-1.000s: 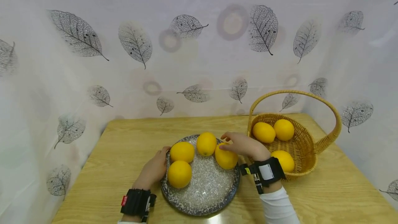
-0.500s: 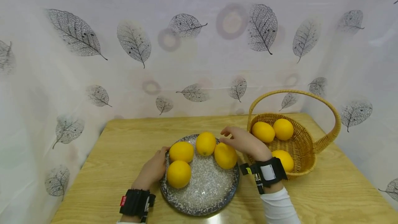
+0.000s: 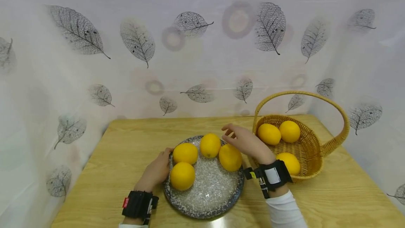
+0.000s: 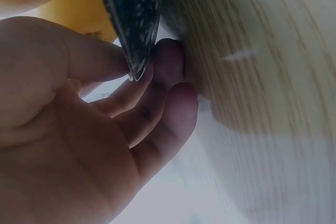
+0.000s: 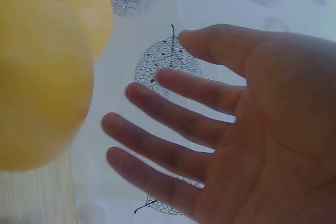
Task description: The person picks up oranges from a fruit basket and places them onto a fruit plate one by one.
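A round speckled grey plate [image 3: 209, 196] with a dark rim bears several yellow-orange oranges along its left and far side. My left hand [image 3: 155, 171] grips the plate's left rim; in the left wrist view the thumb lies on one face of the rim [image 4: 137, 40] and the fingers curl behind the other. On the plate's right side sits one orange [image 3: 230, 157], beside another orange [image 3: 210, 145] at the far rim. Just above and behind the right-side orange is my right hand [image 3: 246, 141], its fingers spread and holding nothing. The right wrist view shows a gap between the fingertips and the nearer orange [image 5: 42, 77].
A wicker basket [image 3: 311, 150] with a tall arched handle stands to the right, close beside my right wrist. Inside are three oranges [image 3: 269, 134]. The wooden table [image 3: 126, 143] ends at the back against a leaf-patterned sheet [image 3: 202, 62].
The right hand's fingers have come off the right-side orange and shifted slightly up and away from it. My left hand keeps its grip on the plate, and the oranges stay put.
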{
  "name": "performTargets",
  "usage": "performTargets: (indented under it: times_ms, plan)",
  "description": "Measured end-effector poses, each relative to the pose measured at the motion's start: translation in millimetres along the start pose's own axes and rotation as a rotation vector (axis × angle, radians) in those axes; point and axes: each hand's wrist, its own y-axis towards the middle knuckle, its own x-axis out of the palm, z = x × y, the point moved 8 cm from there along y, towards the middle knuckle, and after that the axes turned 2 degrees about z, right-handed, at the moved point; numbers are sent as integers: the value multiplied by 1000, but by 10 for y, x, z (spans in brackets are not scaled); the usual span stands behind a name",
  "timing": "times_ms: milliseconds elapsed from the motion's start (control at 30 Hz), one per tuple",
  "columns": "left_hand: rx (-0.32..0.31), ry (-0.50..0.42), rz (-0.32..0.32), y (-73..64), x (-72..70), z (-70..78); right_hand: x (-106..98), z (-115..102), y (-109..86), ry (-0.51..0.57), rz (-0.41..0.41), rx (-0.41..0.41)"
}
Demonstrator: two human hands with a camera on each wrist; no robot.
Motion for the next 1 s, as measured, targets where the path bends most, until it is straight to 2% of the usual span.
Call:
performTargets:
  times_ms: [133,533,733,900,1000]
  plan:
    - [4,-4,0,-8,-1,13,-83,21,-13,11,1,-18]
    - [-1,-8,-15,16,22,-59,-634,439,-70,-170,25,-28]
    - [6,7,-13,16,35,-69,-827,573,-156,-228,-26,-61]
    - [5,-3,-20,17,40,-71,-986,852,-133,-244,-60,-13]
    - [7,-2,-17,20,37,-66,-1075,1114,-88,-280,-52,34]
